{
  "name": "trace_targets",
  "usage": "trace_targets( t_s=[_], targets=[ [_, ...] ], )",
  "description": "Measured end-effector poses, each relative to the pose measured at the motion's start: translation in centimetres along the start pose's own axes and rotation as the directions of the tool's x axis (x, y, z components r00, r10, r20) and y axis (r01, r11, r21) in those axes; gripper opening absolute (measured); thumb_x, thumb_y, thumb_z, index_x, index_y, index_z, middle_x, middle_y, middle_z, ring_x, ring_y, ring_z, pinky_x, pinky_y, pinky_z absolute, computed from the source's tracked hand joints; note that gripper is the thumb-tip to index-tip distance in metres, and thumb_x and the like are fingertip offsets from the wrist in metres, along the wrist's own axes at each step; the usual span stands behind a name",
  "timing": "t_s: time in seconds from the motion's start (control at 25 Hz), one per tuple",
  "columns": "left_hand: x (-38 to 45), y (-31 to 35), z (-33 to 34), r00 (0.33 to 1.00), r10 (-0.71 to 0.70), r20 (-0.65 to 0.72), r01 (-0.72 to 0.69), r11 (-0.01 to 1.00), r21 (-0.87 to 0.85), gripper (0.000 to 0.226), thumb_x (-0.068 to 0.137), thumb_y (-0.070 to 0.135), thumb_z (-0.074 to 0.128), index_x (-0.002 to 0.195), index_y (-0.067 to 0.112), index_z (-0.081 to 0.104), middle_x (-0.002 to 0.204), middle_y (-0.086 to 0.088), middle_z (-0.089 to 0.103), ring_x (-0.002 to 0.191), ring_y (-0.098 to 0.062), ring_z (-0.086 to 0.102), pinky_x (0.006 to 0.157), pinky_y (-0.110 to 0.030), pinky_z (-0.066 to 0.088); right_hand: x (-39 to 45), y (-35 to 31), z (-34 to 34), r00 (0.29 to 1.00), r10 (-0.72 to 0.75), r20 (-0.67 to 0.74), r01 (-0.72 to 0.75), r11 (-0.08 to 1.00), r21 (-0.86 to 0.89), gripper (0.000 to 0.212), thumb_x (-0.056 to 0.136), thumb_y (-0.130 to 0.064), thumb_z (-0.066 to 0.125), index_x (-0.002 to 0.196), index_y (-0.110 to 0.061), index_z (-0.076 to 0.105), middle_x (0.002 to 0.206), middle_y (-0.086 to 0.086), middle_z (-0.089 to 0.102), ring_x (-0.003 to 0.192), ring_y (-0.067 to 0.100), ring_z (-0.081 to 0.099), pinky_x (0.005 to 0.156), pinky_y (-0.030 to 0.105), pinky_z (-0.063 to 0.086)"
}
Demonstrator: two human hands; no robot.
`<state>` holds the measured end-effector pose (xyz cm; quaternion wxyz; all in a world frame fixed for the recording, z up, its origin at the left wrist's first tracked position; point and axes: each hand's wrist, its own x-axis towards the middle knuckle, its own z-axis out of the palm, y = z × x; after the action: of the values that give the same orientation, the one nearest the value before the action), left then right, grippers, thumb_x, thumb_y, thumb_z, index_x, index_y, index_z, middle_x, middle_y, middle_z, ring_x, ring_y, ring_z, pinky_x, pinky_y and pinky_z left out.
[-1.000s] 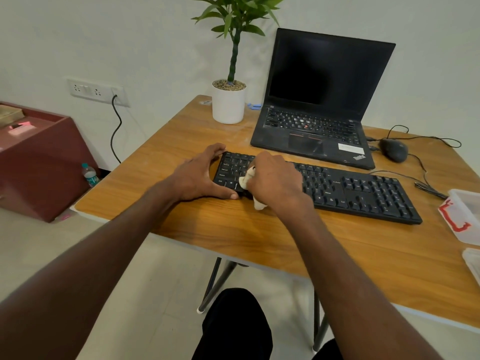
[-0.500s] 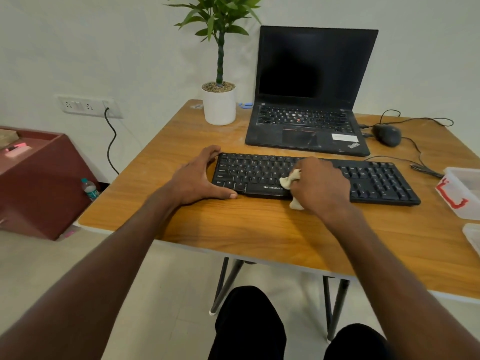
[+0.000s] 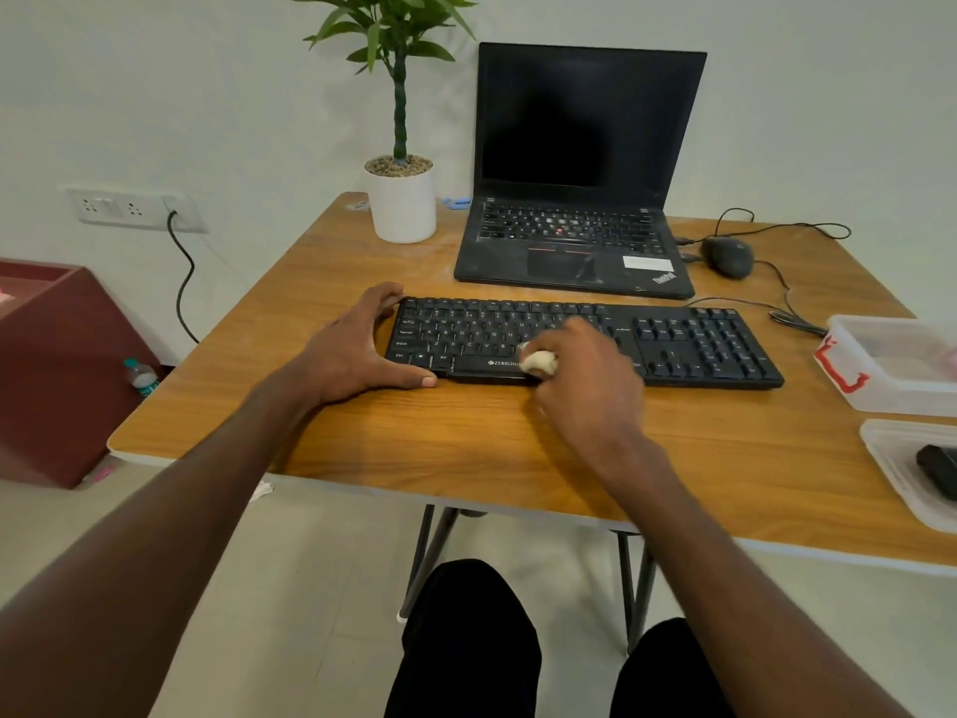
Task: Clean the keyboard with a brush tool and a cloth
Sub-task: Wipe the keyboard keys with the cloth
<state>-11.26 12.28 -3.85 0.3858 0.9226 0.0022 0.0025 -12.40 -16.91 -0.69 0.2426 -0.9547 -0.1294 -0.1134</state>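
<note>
The wiping part looks to be going on now. I see no brush, so I cannot tell if the brushing is done.

On the left, the left hand [image 3: 357, 349] lies flat on the surface [image 3: 466, 448], fingers and thumb spread round the near left corner of the keyboard [image 3: 585, 344] to steady it, curled round nothing.

Next, near the middle of the keyboard, the right hand [image 3: 590, 386] is curled tight round a small pale cloth [image 3: 539, 362]. The cloth pokes out by the thumb and presses on the long bottom key. The right side of the keyboard probably still needs a wipe.
</note>
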Motion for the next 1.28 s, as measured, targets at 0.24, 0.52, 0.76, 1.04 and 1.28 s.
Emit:
trace_targets(
  t_s=[0.24, 0.52, 0.76, 1.04, 1.28],
  targets=[
    [-0.1, 0.1, -0.1, 1.0, -0.006, 0.009, 0.006, 1.0, -0.006, 0.142, 0.041, 0.088, 0.087, 0.159, 0.046, 0.02, 0.166, 0.012, 0.038, 0.152, -0.014, 0.036, 0.125, -0.055, 0.031, 0.8, 3.0, -1.7, 0.977, 0.214, -0.014, -0.211, 0.971, 0.111, 0.034, 0.091, -0.021, 0.072, 0.124, -0.029, 0.072, 0.113, 0.0, 0.074, 0.09, 0.016, 0.062, 0.071, 0.033, 0.05],
    [0.0, 0.1, 0.0, 1.0, -0.014, 0.013, 0.014, 1.0, -0.005, 0.143, 0.041, 0.087, 0.088, 0.159, 0.046, 0.019, 0.168, 0.009, 0.036, 0.152, -0.019, 0.036, 0.125, -0.055, 0.032, 0.7, 6.1, -4.9, 0.937, 0.333, -0.102, -0.344, 0.931, -0.123, 0.036, 0.09, -0.02, 0.076, 0.126, -0.02, 0.071, 0.113, 0.007, 0.073, 0.1, 0.029, 0.069, 0.073, 0.039, 0.054],
    [0.1, -0.1, 0.0, 1.0, 0.001, 0.014, 0.0, 1.0, -0.021, 0.142, 0.042, 0.086, 0.089, 0.158, 0.046, 0.019, 0.168, 0.008, 0.035, 0.153, -0.019, 0.035, 0.125, -0.056, 0.031, 0.0, 2.3, -2.0, 0.988, 0.151, -0.038, -0.154, 0.981, -0.117, 0.023, 0.092, -0.013, 0.071, 0.114, -0.016, 0.071, 0.113, 0.004, 0.066, 0.09, 0.023, 0.064, 0.068, 0.035, 0.047],
    [0.1, -0.3, -0.1, 1.0, 0.0, 0.017, 0.0, 0.999, -0.038, 0.141, 0.042, 0.083, 0.091, 0.158, 0.047, 0.019, 0.168, 0.009, 0.035, 0.152, -0.017, 0.034, 0.126, -0.054, 0.03, 1.8, 6.6, -4.7, 0.95, 0.302, -0.075, -0.308, 0.947, -0.087, 0.036, 0.09, -0.018, 0.076, 0.125, -0.025, 0.072, 0.116, 0.005, 0.073, 0.103, 0.028, 0.069, 0.071, 0.038, 0.053],
    [-0.1, 0.3, -0.1, 0.999, 0.014, 0.035, -0.012, 0.999, -0.045, 0.129, 0.042, 0.079, 0.092, 0.146, 0.057, 0.019, 0.168, 0.008, 0.035, 0.147, -0.009, 0.033, 0.125, -0.047, 0.031, 0.2, 7.5, -4.4, 0.954, 0.3, -0.013, -0.297, 0.949, 0.103, 0.036, 0.093, -0.023, 0.071, 0.129, -0.022, 0.07, 0.116, 0.004, 0.074, 0.093, 0.017, 0.062, 0.075, 0.033, 0.05]
  ],
)
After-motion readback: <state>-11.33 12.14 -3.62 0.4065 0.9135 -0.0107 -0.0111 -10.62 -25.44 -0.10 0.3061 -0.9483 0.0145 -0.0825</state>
